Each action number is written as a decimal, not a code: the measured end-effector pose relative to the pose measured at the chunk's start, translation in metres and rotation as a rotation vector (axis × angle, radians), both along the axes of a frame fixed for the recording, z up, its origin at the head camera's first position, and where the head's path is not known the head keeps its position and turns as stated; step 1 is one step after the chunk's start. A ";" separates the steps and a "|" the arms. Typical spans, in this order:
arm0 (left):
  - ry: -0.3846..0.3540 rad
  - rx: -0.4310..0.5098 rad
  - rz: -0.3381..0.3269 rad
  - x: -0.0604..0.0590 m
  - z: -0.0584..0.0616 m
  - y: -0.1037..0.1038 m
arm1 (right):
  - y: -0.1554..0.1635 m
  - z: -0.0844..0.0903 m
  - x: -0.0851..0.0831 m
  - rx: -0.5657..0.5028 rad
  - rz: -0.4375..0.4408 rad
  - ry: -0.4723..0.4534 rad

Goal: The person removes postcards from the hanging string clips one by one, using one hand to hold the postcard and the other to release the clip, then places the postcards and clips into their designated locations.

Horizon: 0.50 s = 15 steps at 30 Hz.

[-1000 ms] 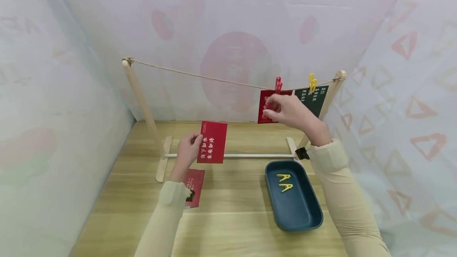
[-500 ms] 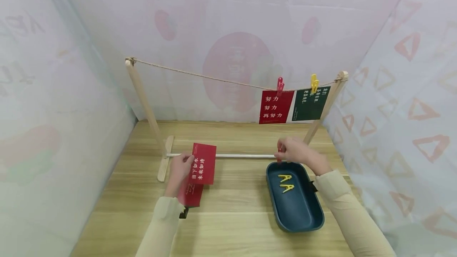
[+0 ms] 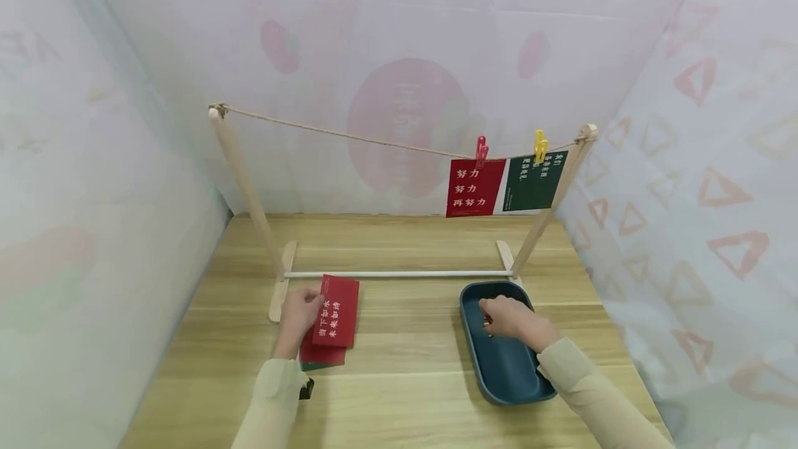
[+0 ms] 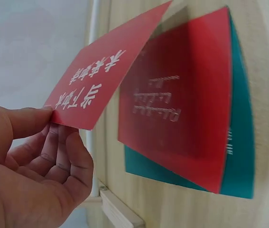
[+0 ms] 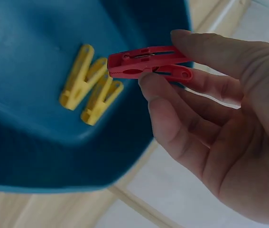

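Observation:
My left hand (image 3: 300, 317) pinches a red card with white lettering (image 3: 339, 310) at its edge. In the left wrist view that card is tilted above a second red card (image 4: 172, 104), which lies over a green card (image 4: 242, 142) on the table. My right hand (image 3: 514, 321) is over the blue tray (image 3: 508, 383). Between its thumb and fingers it holds a red clothespin (image 5: 148, 61), plain in the right wrist view. Two yellow clothespins (image 5: 82, 80) lie in the tray below it.
A twine line (image 3: 349, 136) runs between two wooden posts (image 3: 246, 192). From its right part hang a red card (image 3: 475, 189) under a red clothespin (image 3: 481, 151) and a green card (image 3: 535, 182) under a yellow clothespin (image 3: 539, 146). A white rod (image 3: 399, 274) joins the posts low down.
My right hand has come down from the hung red card into the tray, carrying the red clothespin. The left hand has lowered its red card toward the cards on the table.

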<state>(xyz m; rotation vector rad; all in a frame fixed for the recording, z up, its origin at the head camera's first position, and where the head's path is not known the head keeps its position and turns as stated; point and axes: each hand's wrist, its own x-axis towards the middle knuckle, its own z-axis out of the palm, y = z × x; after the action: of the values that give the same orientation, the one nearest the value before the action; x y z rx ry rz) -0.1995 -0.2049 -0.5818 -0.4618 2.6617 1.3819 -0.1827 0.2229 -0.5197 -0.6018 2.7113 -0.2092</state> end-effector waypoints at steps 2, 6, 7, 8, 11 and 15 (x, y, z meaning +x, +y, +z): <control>-0.001 -0.020 -0.017 0.000 -0.005 -0.002 | 0.000 -0.007 0.005 0.015 0.005 0.010; -0.005 -0.074 -0.035 0.002 -0.012 -0.005 | 0.001 -0.020 0.012 0.051 0.037 0.029; -0.011 -0.081 -0.038 0.003 -0.014 -0.006 | 0.001 -0.023 0.013 0.061 0.040 0.020; -0.023 -0.084 -0.037 0.004 -0.015 -0.007 | 0.001 -0.027 0.014 0.067 0.044 0.016; -0.069 -0.086 -0.032 0.007 -0.021 -0.011 | 0.002 -0.036 0.016 0.078 0.032 -0.017; -0.096 -0.142 -0.032 0.011 -0.025 -0.016 | 0.003 -0.045 0.017 0.068 0.011 -0.047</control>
<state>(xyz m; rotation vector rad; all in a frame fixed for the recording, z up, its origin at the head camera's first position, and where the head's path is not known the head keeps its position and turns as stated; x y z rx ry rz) -0.1887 -0.2207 -0.6066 -0.4842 2.6873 1.1369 -0.1655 0.2260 -0.5649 -0.5842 2.6573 -0.1261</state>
